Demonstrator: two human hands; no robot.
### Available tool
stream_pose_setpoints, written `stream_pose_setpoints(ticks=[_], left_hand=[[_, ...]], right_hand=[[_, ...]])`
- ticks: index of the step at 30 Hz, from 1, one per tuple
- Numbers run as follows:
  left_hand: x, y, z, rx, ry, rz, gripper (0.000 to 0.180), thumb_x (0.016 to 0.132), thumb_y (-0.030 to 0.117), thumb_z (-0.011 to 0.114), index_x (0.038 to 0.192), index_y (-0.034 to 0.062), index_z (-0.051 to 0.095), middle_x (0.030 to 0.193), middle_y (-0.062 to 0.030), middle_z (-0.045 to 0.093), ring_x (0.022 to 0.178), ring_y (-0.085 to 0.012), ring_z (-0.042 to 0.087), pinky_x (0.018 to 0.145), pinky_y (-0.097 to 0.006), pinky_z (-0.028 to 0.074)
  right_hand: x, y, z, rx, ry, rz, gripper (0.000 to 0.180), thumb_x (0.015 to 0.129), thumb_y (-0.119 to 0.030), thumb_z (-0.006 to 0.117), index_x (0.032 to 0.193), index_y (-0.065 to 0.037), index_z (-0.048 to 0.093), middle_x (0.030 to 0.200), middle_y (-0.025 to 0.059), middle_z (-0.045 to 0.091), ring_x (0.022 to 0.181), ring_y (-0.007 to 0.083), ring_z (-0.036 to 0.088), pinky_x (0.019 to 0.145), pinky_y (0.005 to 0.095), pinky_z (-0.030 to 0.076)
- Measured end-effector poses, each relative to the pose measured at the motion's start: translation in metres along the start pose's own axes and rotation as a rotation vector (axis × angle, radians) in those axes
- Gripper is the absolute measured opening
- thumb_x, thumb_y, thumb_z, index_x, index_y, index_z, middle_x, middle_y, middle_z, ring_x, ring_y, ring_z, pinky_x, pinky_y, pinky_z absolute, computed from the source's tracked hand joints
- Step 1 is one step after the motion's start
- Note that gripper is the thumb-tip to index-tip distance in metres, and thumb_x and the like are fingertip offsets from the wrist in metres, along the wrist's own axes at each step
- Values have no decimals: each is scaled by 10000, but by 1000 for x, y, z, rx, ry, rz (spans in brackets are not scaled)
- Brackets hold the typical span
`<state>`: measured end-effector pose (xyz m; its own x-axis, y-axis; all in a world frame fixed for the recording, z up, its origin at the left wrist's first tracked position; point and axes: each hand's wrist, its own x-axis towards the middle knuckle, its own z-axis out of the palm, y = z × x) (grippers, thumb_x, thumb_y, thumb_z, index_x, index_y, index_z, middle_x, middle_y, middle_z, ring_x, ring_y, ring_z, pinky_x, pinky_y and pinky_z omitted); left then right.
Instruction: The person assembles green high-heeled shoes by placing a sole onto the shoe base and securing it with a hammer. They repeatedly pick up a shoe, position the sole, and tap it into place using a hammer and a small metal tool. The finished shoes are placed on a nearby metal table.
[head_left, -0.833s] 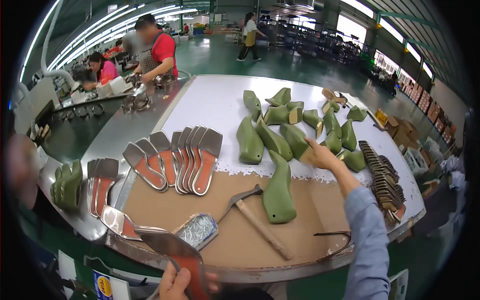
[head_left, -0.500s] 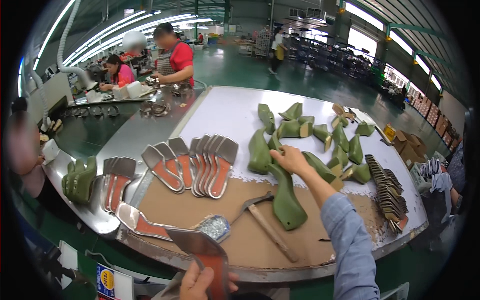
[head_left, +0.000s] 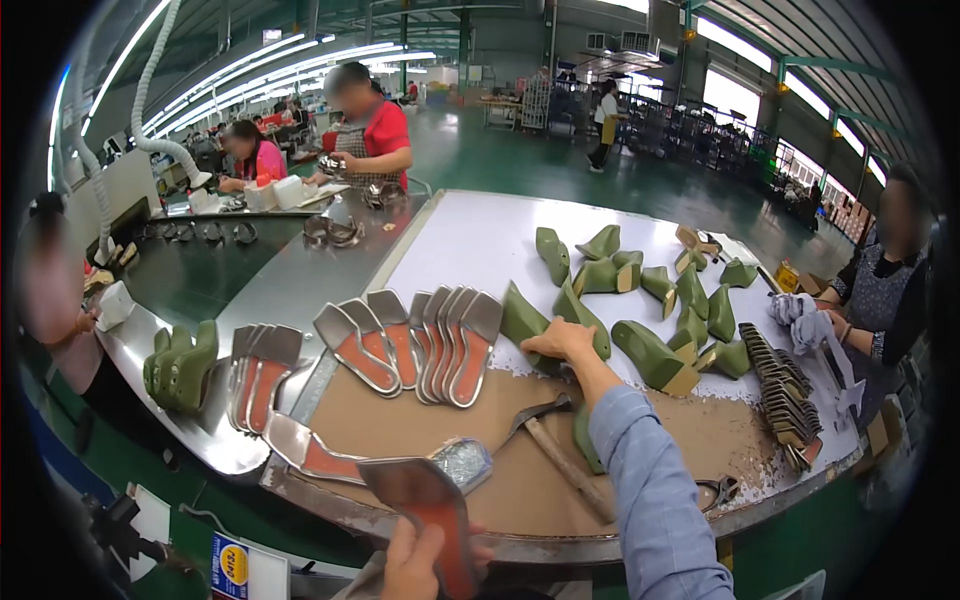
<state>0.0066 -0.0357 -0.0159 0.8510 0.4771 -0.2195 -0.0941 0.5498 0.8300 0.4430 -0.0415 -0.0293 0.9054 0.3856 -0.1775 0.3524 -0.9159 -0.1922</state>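
Observation:
My left hand (head_left: 412,560), low at the table's front edge, grips an insole (head_left: 440,520) with a grey front part and an orange rear part. Out over the table, my right hand (head_left: 562,342) has its fingers closed on a green shoe last (head_left: 520,318), the leftmost of the group. Another green last (head_left: 584,445) is partly covered by my right forearm. A hammer (head_left: 570,470) with a wooden handle lies beside that forearm. Between the hammer and the held insole sits a clear plastic-wrapped bundle (head_left: 463,463).
Fanned insoles (head_left: 470,350) lie left of the lasts, with another stack (head_left: 265,375) on the metal table. More green lasts (head_left: 185,370) stand far left. At right are a row of dark stacked pieces (head_left: 780,390) and pincers (head_left: 722,490). A person (head_left: 890,260) handles grey cloth there.
My right hand has shifted left onto the leftmost last. My forearm now covers much of the last near the hammer. The view has turned, bringing the person at right into sight.

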Motion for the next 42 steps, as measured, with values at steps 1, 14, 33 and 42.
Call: stream_pose_setpoints(ticks=[1, 14, 33, 42], left_hand=[[-1, -4, -1, 11, 11, 28, 321, 1077, 228, 452, 1312, 11, 462, 1098, -175, 665, 821, -255, 705, 706, -384, 623], [9, -10, 4, -113, 65, 160, 530, 1025, 494, 531, 1328, 88, 374, 1211, -144, 570, 905, -248, 667, 763, -406, 588], [-8, 8, -12, -434, -321, 7, 670, 942, 530, 494, 1304, -30, 558, 1199, -178, 639, 1031, -289, 657, 859, -464, 587], [12, 20, -45, -442, 137, 406, 437, 1039, 388, 525, 1285, 30, 479, 1152, -176, 650, 1089, -311, 658, 947, -448, 556]], right_hand=[[-2, 4, -5, 28, -4, 11, 973, 630, -626, 707, 1343, 22, 571, 1261, 231, 669, 1220, 382, 614, 1148, 573, 264], [-201, 29, -10, 907, 761, -386, 626, 875, -336, 663, 1327, 85, 563, 1239, 236, 544, 1147, 369, 548, 1022, 419, 423], [-401, 14, 64, 1333, -560, -531, 644, 888, -189, 785, 1361, 5, 393, 1388, 151, 492, 1283, 207, 471, 1101, 371, 386], [-377, 19, 84, 664, 233, -902, 630, 772, 21, 828, 1243, -49, 416, 1267, 235, 537, 1096, 359, 618, 946, 404, 508]])
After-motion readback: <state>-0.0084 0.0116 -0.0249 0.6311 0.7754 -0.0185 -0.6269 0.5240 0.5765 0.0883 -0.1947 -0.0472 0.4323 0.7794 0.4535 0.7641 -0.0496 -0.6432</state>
